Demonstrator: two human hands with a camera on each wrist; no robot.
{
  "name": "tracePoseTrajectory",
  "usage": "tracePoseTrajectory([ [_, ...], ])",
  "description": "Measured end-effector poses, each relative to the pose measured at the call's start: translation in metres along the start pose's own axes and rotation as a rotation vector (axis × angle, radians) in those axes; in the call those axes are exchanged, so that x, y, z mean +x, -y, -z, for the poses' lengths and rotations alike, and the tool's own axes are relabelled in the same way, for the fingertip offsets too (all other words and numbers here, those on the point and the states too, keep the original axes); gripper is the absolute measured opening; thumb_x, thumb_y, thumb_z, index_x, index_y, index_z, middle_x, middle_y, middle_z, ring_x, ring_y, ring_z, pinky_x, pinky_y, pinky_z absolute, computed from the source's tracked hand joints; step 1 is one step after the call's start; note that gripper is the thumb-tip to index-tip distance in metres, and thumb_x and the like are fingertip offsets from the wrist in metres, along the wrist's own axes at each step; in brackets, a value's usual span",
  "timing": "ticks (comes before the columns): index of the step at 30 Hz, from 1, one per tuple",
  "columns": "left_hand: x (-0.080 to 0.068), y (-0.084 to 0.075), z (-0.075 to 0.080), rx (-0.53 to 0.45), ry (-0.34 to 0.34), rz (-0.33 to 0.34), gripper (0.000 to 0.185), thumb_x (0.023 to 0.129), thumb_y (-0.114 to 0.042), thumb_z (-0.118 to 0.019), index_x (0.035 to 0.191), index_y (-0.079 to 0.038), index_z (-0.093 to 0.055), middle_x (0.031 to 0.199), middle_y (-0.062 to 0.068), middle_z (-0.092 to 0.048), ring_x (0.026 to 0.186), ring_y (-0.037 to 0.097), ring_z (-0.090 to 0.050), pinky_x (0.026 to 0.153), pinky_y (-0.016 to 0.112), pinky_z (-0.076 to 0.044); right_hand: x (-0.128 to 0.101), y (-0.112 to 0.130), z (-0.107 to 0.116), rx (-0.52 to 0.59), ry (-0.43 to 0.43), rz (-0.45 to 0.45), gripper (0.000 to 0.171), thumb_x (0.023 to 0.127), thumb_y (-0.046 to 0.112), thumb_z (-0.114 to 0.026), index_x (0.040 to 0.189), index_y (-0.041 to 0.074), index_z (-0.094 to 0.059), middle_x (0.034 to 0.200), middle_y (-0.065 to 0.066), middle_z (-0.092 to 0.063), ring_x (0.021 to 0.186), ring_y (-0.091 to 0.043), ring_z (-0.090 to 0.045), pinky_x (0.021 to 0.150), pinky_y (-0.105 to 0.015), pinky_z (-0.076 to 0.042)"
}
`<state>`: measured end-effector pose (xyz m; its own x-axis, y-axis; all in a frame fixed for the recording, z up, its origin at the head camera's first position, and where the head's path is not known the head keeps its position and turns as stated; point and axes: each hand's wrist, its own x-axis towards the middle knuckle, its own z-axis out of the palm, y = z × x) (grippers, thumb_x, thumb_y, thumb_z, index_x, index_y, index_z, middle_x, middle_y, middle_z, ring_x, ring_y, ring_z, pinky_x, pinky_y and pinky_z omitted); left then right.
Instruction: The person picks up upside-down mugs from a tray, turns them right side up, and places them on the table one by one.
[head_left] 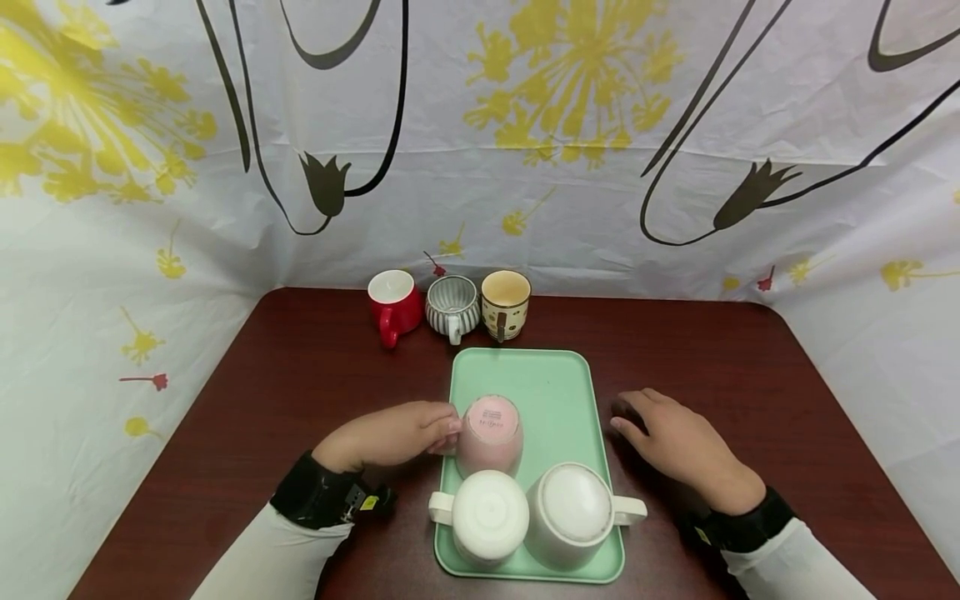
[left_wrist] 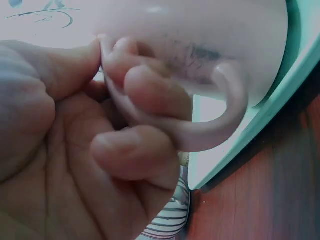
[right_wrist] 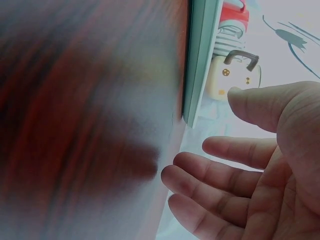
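Note:
A mint green tray [head_left: 555, 379] lies on the dark wooden table [head_left: 300, 392] and carries three upside-down mugs. My left hand [head_left: 438, 432] pinches the handle [left_wrist: 220, 125] of the pink mug [head_left: 490, 435] at the tray's left side; in the left wrist view my thumb and curled fingers [left_wrist: 150, 90] close round that handle. In front stand a white mug [head_left: 487, 517] and a larger white mug [head_left: 573, 510]. My right hand [head_left: 633, 417] rests on the table just right of the tray, fingers relaxed and apart [right_wrist: 210, 172], holding nothing.
Behind the tray stand three upright mugs in a row: a red one [head_left: 393, 304], a grey striped one [head_left: 452, 307] and a cream dotted one [head_left: 506, 304]. A floral curtain [head_left: 570, 167] encloses the table at the back and sides.

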<state>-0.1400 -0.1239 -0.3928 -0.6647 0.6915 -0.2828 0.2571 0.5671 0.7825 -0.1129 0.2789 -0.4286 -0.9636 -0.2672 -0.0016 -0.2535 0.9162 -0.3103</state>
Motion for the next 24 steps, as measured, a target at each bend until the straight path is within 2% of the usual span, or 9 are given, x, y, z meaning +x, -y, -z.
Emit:
tracePoseTrajectory([
  [6, 0.003, -0.003, -0.004, 0.015, -0.090, 0.006, 0.032, 0.112, -0.031, -0.045, 0.097, -0.008, -0.062, 0.085, 0.002, -0.058, 0.088, 0.015, -0.058, 0.083, 0.032, -0.050, -0.001, 0.000, 0.000, 0.005, -0.002, 0.001, 0.045, 0.101, 0.034, -0.067, 0.137, 0.007, -0.064, 0.131, -0.015, -0.067, 0.116, -0.035, -0.068, 0.086, -0.055, -0.057],
  [11, 0.002, -0.008, -0.006, -0.031, -0.136, 0.012, 0.031, 0.113, -0.031, -0.043, 0.103, -0.008, -0.061, 0.097, 0.007, -0.066, 0.104, 0.017, -0.067, 0.094, 0.036, -0.053, -0.001, 0.000, 0.001, 0.003, -0.010, 0.004, 0.045, 0.101, 0.034, -0.067, 0.137, 0.007, -0.064, 0.131, -0.015, -0.068, 0.115, -0.035, -0.069, 0.085, -0.055, -0.057],
  [13, 0.003, -0.010, -0.006, -0.037, -0.174, 0.012, 0.031, 0.113, -0.032, -0.042, 0.102, -0.008, -0.059, 0.097, 0.006, -0.064, 0.103, 0.016, -0.067, 0.093, 0.035, -0.052, -0.001, 0.000, 0.002, -0.001, -0.011, 0.006, 0.045, 0.101, 0.034, -0.067, 0.137, 0.007, -0.064, 0.131, -0.015, -0.068, 0.115, -0.035, -0.069, 0.084, -0.055, -0.057],
  [16, 0.003, -0.013, -0.004, -0.050, -0.242, -0.003, 0.033, 0.113, -0.032, -0.041, 0.099, -0.006, -0.056, 0.088, 0.005, -0.057, 0.091, 0.017, -0.060, 0.082, 0.032, -0.048, -0.001, 0.000, 0.002, 0.000, -0.012, 0.008, 0.045, 0.101, 0.034, -0.067, 0.137, 0.006, -0.064, 0.131, -0.015, -0.068, 0.115, -0.035, -0.069, 0.084, -0.055, -0.058],
  [20, 0.005, -0.016, -0.002, -0.179, -0.285, -0.041, 0.035, 0.114, -0.028, -0.039, 0.095, -0.003, -0.054, 0.081, 0.004, -0.052, 0.078, 0.020, -0.051, 0.071, 0.026, -0.043, -0.002, 0.000, 0.002, 0.006, -0.012, 0.007, 0.045, 0.101, 0.034, -0.067, 0.137, 0.006, -0.064, 0.131, -0.016, -0.067, 0.114, -0.035, -0.069, 0.084, -0.055, -0.057],
  [24, 0.009, -0.016, 0.001, -0.396, -0.257, -0.057, 0.034, 0.114, -0.026, -0.037, 0.093, -0.003, -0.051, 0.081, 0.004, -0.050, 0.076, 0.018, -0.048, 0.066, 0.023, -0.041, -0.002, -0.001, 0.001, 0.007, -0.010, 0.006, 0.045, 0.102, 0.035, -0.066, 0.137, 0.007, -0.063, 0.132, -0.015, -0.067, 0.114, -0.034, -0.069, 0.085, -0.055, -0.058],
])
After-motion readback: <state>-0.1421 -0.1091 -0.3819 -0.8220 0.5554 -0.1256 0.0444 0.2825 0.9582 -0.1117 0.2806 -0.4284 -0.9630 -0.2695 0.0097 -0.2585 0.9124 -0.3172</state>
